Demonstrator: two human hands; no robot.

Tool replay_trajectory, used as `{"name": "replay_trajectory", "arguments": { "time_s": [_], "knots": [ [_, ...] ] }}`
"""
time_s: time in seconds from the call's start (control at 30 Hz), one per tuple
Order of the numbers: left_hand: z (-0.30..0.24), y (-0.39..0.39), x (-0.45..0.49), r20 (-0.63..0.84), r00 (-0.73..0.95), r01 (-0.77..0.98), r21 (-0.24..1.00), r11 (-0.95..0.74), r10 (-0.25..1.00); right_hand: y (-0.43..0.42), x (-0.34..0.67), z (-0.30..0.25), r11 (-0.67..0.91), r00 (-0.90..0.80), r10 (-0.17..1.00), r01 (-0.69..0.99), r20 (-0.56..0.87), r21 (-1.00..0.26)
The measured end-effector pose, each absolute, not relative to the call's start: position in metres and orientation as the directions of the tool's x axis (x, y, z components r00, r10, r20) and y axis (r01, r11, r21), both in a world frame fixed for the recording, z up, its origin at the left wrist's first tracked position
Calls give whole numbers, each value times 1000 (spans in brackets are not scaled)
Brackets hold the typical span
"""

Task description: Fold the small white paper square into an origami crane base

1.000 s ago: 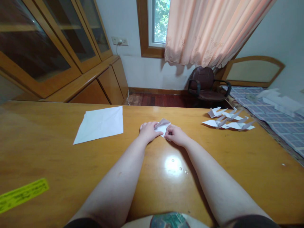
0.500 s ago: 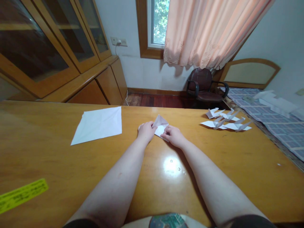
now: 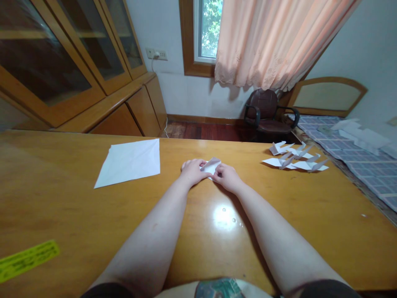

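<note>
A small, partly folded piece of white paper (image 3: 211, 166) lies on the wooden table (image 3: 279, 207) between my hands. My left hand (image 3: 191, 171) presses on its left side with curled fingers. From the right, my right hand (image 3: 226, 177) pinches the same piece. Both hands rest on the tabletop. A flat white sheet (image 3: 130, 162) with crease lines lies to the left of my left hand. Several finished folded paper figures (image 3: 294, 159) sit in a group at the right of the table.
A yellow-green label strip (image 3: 26, 260) lies near the front left edge. Beyond the table stand a wooden glass-door cabinet (image 3: 71, 62), a dark armchair (image 3: 268, 109) and a bed with a checked cover (image 3: 356, 145) holding white papers.
The raised flap of the small paper has been pressed down flatter between my hands. My hands stayed in the same spot on the table.
</note>
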State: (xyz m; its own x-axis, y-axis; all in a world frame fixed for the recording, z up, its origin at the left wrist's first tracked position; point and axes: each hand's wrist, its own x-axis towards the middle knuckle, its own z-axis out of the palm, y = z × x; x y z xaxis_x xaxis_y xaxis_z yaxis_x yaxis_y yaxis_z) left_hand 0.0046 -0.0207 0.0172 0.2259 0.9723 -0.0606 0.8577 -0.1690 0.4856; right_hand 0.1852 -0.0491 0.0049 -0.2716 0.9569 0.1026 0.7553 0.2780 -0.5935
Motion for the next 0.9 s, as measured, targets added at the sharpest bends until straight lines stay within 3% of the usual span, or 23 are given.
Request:
{"name": "replay_trajectory", "arguments": {
  "time_s": [0.6,0.9],
  "knots": [
    [15,-20,5,-56,207,874,459,-159,977,-50,183,11,243,-255,965,776,63,-582],
    [13,-20,6,-56,182,879,457,-137,982,-37,195,-1,169,-274,962,635,-16,-754]
  ]
}}
